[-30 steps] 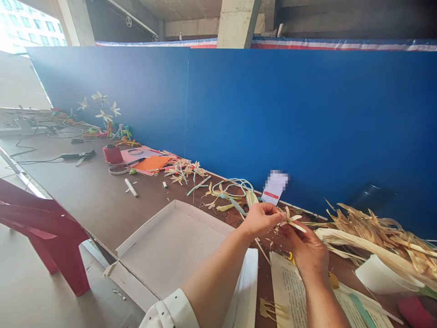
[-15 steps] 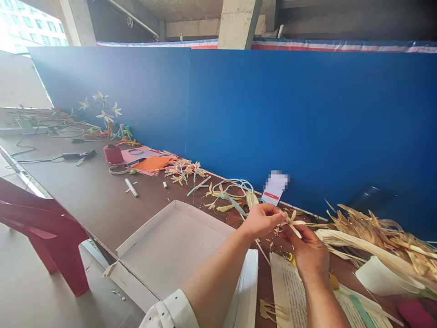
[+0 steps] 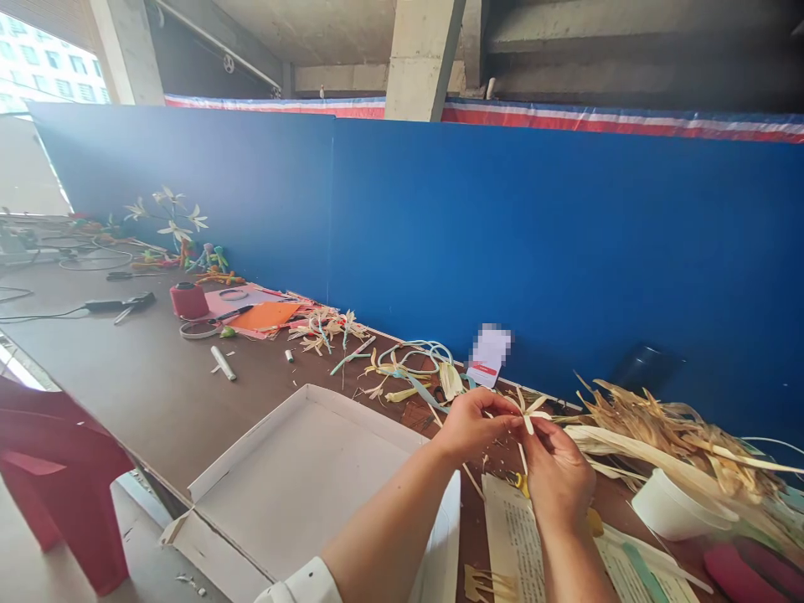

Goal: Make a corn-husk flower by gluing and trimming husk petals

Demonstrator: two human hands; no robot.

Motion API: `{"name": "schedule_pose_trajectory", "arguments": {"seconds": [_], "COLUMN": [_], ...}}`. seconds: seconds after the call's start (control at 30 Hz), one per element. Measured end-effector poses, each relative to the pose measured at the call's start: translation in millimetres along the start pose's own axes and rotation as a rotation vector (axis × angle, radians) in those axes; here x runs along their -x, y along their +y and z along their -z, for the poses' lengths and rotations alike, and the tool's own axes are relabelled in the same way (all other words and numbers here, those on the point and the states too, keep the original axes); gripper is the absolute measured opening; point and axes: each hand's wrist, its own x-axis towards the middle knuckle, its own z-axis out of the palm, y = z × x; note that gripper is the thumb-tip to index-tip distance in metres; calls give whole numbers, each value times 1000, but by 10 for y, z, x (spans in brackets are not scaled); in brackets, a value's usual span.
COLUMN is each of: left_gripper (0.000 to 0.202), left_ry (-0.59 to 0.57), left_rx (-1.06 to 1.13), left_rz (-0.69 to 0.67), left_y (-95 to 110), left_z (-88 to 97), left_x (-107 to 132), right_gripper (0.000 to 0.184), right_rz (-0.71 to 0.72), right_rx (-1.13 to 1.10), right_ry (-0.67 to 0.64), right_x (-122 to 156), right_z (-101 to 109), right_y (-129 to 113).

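A pale husk flower (image 3: 531, 409) with narrow spread petals is held up in both hands over the table. My left hand (image 3: 476, 423) is closed, its thumb and fingers pinching the flower's base from the left. From the right, my right hand (image 3: 560, 473) is closed around the same place, just below the petals. A thin pale stem seems to run down between the hands, partly hidden. Behind my left hand lie loose husk petals (image 3: 450, 381) and light blue cord (image 3: 420, 345).
A shallow white box lid (image 3: 295, 469) lies left of my arms. Dried corn husks (image 3: 666, 414) and a white tub (image 3: 675, 507) are on the right. A phone (image 3: 487, 360) leans on the blue partition (image 3: 533, 234). Printed paper (image 3: 512, 532) lies under my right forearm. A red chair (image 3: 69, 486) stands left.
My view has tilted up and turned slightly right. Both hands stay on the flower, which has turned so its petals spread more upright, with my fingers closer together beneath them.
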Motion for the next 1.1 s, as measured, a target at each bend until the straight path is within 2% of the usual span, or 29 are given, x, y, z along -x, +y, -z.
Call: {"name": "schedule_pose_trajectory", "arguments": {"seconds": [0.2,0.33,0.5,0.83,1.1], "left_gripper": [20,21,18,14,13], "left_ry": [49,32,43,35,32], "left_rx": [-46,-20,-103,-55,-84], "left_rz": [-15,3,-58,-135,-126], "left_y": [3,14,39,10,19], "left_z": [17,21,32,36,35], "left_x": [7,10,15,7,5], "right_gripper": [49,47,47,46,51], "right_rz": [2,22,26,-42,39], "right_rx": [-92,-180,-175,-252,-124], "right_ry": [-26,-35,-25,-32,-23], "right_x": [5,-4,-2,5,1], "right_z": [-43,-67,-73,-71,-56], "right_y": [62,108,84,33,61]}}
